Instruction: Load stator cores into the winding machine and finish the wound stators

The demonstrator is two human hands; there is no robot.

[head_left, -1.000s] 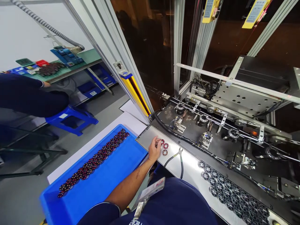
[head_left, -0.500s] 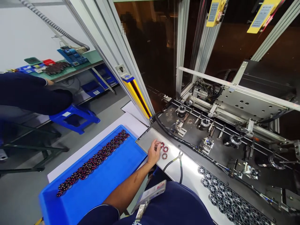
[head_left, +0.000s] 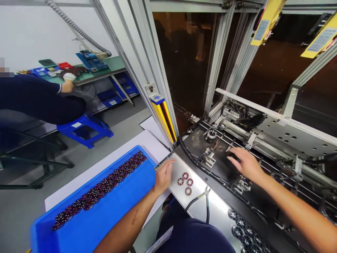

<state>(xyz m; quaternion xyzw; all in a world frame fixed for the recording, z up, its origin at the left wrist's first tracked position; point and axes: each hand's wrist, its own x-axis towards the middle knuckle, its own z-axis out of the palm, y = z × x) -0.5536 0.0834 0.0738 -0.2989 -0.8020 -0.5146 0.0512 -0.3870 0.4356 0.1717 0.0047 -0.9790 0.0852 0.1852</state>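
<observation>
My left hand (head_left: 163, 175) hovers at the left end of the metal ledge (head_left: 196, 172), beside the blue tray (head_left: 113, 207). Its fingers are stretched out and hold nothing. Several small wound stator rings (head_left: 187, 191) with red and copper colouring lie just right of it. Over the machine bed, my right hand (head_left: 244, 163) reaches in from the right, thumb and fingers apart. It covers the second station from the left; a dark blur beneath it is unclear. Wire cutters (head_left: 207, 193) with dark handles rest on the ledge between my hands.
Rows of stator rings (head_left: 105, 184) lie in the tray. Black round housings (head_left: 246, 230) stand on the ledge at lower right. A yellow light-curtain post (head_left: 165, 119) rises near the ledge's left end. At left, a gloved co-worker sits on a blue stool (head_left: 84, 130).
My left hand has drawn back left from the rings, which now lie apart on the ledge. My right hand has come into view over the machine. The co-worker's gloved hand now shows.
</observation>
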